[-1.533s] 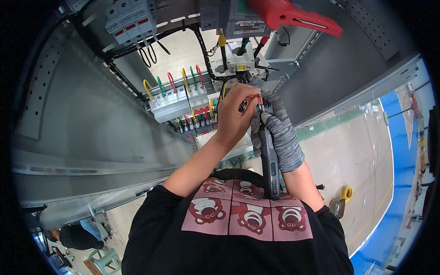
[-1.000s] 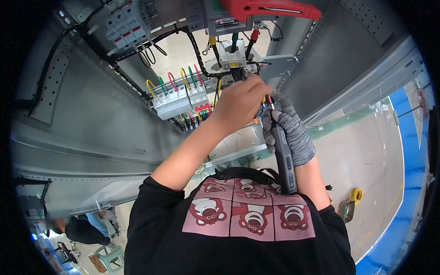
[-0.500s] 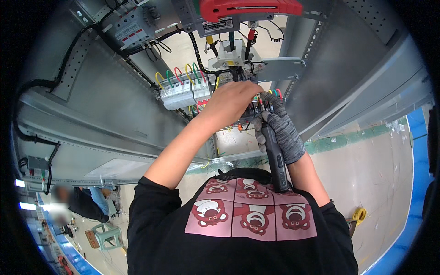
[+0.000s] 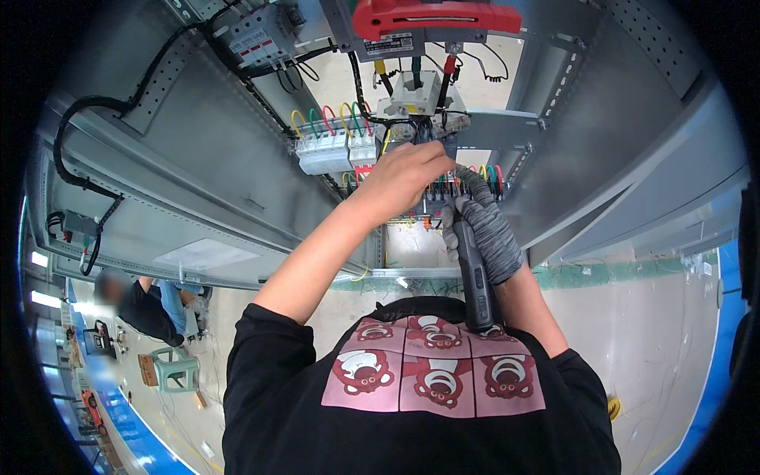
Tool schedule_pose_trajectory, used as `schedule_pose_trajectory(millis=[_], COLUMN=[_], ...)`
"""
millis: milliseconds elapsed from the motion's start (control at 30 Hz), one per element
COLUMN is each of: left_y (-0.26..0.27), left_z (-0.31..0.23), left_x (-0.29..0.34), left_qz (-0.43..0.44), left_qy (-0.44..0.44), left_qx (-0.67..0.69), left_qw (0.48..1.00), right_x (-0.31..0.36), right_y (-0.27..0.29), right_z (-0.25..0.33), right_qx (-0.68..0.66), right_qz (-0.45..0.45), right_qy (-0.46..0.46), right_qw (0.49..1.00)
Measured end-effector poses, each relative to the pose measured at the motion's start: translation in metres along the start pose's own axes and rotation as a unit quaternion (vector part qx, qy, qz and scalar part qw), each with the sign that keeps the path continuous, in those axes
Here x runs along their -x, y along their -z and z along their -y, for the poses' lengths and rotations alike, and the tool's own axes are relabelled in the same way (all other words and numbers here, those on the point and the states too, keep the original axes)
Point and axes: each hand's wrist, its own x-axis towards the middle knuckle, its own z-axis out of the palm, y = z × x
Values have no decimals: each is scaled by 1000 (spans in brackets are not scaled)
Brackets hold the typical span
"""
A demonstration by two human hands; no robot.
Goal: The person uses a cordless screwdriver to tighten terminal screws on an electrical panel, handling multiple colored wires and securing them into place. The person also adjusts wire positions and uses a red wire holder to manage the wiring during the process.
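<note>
My right hand [image 4: 486, 229], in a grey knit glove, is wrapped round a black cordless electric screwdriver [image 4: 474, 277]. Its rear end points toward my chest and its front reaches the row of black terminals [image 4: 440, 191] in the cabinet. The gloved index finger stretches forward along that row. Bare, my left hand [image 4: 405, 178] arches over the terminals' left part with its fingers bent together near the gloved fingertip. What those fingers hold, if anything, is hidden. Behind the terminals rise yellow, green and red wires [image 4: 492, 170].
White circuit breakers [image 4: 323, 152] with coloured wire loops sit left of my hands. A large switch with a red handle [image 4: 435, 17] hangs above. Grey cabinet walls [image 4: 609, 134] flank both sides. Far left, another person [image 4: 150, 313] is near a green stool [image 4: 175, 370].
My view has shifted slightly, so the cabinet appears farther right and lower. Both hands stay at the terminals; the screwdriver remains in my right hand.
</note>
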Motion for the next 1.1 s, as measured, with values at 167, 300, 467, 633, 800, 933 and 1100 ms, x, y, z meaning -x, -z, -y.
schedule_pose_trajectory(millis=[167, 300, 467, 633, 800, 933, 1100], left_y=[0, -4, -14, -43, -64, -65, -71], left_z=[-6, -7, -8, -10, 1, 6, 18], left_x=[-2, -1, 0, 7, 14, 14, 13], left_qz=[29, -2, -140, -288, -317, -310, -335], left_qy=[14, 41, 175, 186, 193, 178, 129], left_qx=[-37, 0, 240, 269, 350, 458, 519], left_qw=[999, 999, 945, 900, 860, 814, 776], right_x=[-5, -2, -9, -19, -18, -31, -44], right_y=[9, 2, -14, -21, -34, -33, -40], right_z=[-7, -2, 6, -2, -6, -11, -18], right_qx=[10, 22, 78, 76, 9, -22, -33], right_qz=[-12, -33, -25, -14, -32, -25, -45], right_qy=[1, 19, 58, 76, 57, 71, 94], right_qw=[1000, 999, 995, 994, 998, 997, 994])
